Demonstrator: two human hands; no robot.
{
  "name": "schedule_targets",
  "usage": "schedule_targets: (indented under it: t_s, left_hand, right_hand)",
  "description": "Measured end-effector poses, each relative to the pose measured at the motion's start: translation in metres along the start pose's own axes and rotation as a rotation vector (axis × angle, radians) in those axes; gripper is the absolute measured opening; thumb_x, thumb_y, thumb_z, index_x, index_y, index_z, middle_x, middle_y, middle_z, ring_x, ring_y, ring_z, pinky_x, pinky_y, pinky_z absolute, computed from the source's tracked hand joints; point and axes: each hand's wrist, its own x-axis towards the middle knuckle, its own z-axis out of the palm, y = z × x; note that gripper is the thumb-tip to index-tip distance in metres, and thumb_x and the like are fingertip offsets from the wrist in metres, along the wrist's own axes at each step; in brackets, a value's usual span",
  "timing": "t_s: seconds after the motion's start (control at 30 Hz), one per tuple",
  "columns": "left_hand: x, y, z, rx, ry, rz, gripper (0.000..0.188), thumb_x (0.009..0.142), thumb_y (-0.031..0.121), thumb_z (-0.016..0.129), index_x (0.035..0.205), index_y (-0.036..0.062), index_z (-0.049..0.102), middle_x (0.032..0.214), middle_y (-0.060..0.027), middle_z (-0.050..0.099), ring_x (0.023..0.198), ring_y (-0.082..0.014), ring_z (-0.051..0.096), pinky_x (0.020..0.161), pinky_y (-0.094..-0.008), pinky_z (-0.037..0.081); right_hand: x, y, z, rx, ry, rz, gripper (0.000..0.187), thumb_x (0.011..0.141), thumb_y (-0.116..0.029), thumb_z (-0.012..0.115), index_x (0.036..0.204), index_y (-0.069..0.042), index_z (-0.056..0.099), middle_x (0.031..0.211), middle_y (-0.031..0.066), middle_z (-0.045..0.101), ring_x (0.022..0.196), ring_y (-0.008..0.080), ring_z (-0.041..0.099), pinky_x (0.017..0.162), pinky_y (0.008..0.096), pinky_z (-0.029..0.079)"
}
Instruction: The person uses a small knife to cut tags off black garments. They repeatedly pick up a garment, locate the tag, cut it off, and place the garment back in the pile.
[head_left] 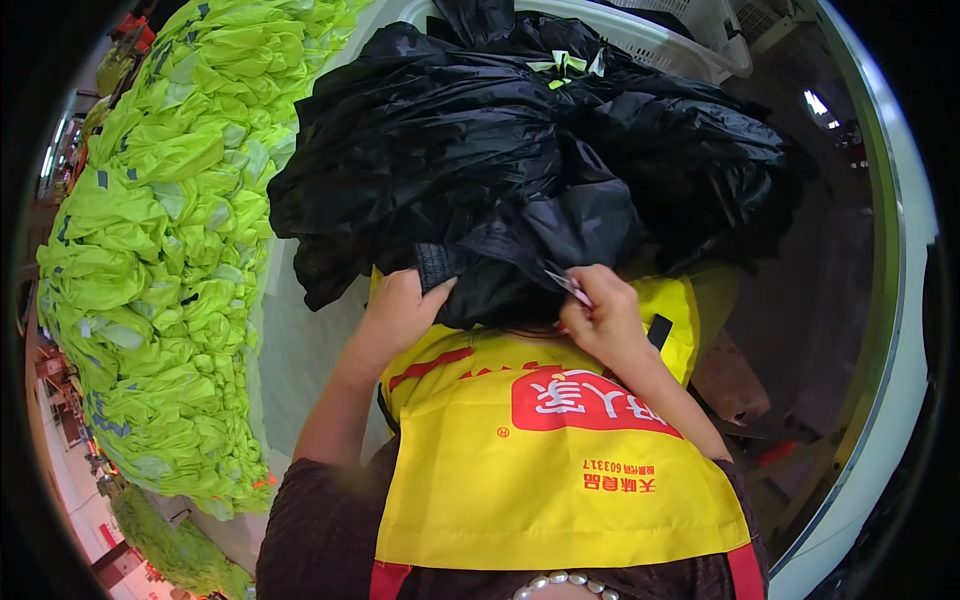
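Note:
A large bundle of black shiny fabric garments [430, 140] lies in front of me, gathered in deep folds. My left hand [402, 312] is closed on its near edge, thumb and fingers pinching beside a ribbed elastic band [434, 264]. To the right, my right hand [608, 318] is closed around small thread snips [572, 288]. Their metal tip points up and left against the black cloth. Most of the snips' handle is hidden in my fingers. Small pale green and white scraps [566, 66] show on top of the bundle.
A tall heap of bright yellow-green garments [160, 270] fills the left side. Behind the black bundle stands a white plastic basket [735, 50]. A pale table edge [905, 250] curves along the right. A yellow apron [480, 490] covers my lap below the hands.

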Motion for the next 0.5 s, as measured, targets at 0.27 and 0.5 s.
schedule_targets:
  t_s: [0.27, 0.5]
  left_hand:
    - [0.001, -0.051, -0.009, -0.923, 0.545, -0.038, 0.023, 0.083, -0.004, 0.04, 0.092, 0.0021, 0.061, 0.091, -0.0077, 0.059, 0.082, -0.019, 0.058, 0.077, -0.0285, 0.048]
    - [-0.011, -0.066, 0.022, -0.615, 0.422, -0.09, 0.031, 0.071, -0.016, 0.04, 0.084, 0.0006, 0.063, 0.098, -0.0065, 0.061, 0.091, -0.0169, 0.058, 0.084, -0.024, 0.042]
  right_hand:
    - [-0.043, 0.025, -0.095, -0.304, 0.484, 0.082, 0.018, 0.065, 0.008, 0.054, 0.078, -0.002, 0.059, 0.07, 0.0087, 0.055, 0.057, 0.0178, 0.053, 0.05, 0.0266, 0.04]
    - [-0.067, 0.045, -0.077, -0.262, 0.459, -0.041, 0.022, 0.067, 0.013, 0.053, 0.083, -0.001, 0.058, 0.071, 0.0095, 0.054, 0.057, 0.0171, 0.05, 0.051, 0.0244, 0.039]
